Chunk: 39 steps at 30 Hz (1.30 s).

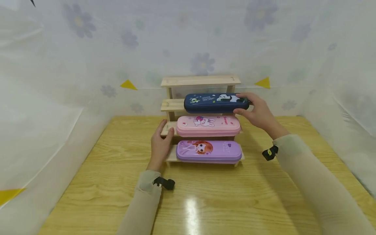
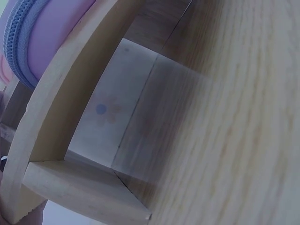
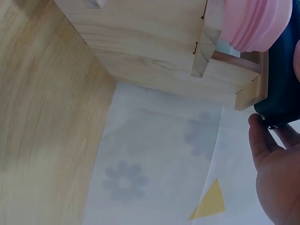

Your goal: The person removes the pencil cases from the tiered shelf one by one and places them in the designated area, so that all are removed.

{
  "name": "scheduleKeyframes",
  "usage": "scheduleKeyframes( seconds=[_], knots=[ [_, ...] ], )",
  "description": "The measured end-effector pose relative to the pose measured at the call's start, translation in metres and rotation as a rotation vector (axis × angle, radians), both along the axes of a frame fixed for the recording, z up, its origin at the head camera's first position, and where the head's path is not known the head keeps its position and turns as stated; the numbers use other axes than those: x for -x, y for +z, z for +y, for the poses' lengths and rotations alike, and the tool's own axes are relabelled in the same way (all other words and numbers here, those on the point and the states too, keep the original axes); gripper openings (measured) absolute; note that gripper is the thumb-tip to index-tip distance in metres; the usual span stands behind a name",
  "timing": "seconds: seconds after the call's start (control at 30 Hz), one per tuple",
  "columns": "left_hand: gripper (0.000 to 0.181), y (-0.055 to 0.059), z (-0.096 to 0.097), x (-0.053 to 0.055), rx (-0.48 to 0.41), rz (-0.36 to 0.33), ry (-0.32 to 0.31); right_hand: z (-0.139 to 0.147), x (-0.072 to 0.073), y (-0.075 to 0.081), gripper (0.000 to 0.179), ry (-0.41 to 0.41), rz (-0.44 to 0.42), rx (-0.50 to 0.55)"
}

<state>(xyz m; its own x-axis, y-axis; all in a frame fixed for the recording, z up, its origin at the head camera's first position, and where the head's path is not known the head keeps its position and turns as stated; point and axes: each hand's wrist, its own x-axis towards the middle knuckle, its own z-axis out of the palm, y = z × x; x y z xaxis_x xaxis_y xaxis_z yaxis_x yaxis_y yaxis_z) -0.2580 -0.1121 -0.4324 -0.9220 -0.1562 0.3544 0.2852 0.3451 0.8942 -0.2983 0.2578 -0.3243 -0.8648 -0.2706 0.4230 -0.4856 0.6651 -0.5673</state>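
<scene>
A navy pencil case (image 1: 214, 103) with a panda picture lies along the second-highest step of a wooden step rack (image 1: 202, 80). My right hand (image 1: 258, 112) pinches its right end, thumb at the front and fingers on the far side; the right wrist view shows those fingers (image 3: 260, 140) at the case's end. Below it, a pink pencil case (image 1: 208, 126) with a rabbit and a purple pencil case (image 1: 210, 151) with a red-haired girl lie on the two lower steps. At the left end of the pink case's step, my left hand (image 1: 160, 145) grips the rack between thumb and fingers.
The rack's top step carries nothing. It stands on a wood-grain table (image 1: 117, 195), near a flower-printed white curtain (image 1: 147, 42) that also runs along both sides. Yellow triangles (image 1: 262, 83) mark the curtain.
</scene>
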Motion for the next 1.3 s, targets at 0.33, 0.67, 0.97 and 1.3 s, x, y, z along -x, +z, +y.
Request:
scheduleKeyframes(
  seconds=[0.33, 0.67, 0.97, 1.3],
  knots=[
    [0.058, -0.001, 0.001, 0.003, 0.006, 0.008, 0.002, 0.021, -0.006, -0.006, 0.061, -0.021, 0.033, 0.091],
    [0.058, -0.002, 0.002, 0.003, 0.006, 0.005, 0.0, 0.045, -0.014, -0.011, 0.078, -0.084, -0.009, 0.125],
    [0.057, -0.001, 0.002, 0.003, -0.001, -0.001, 0.001, 0.069, -0.019, -0.015, 0.076, -0.096, -0.042, 0.154],
    [0.058, -0.003, 0.004, 0.004, -0.009, -0.001, -0.001, 0.099, -0.03, -0.025, 0.077, -0.14, -0.072, 0.229]
  ],
)
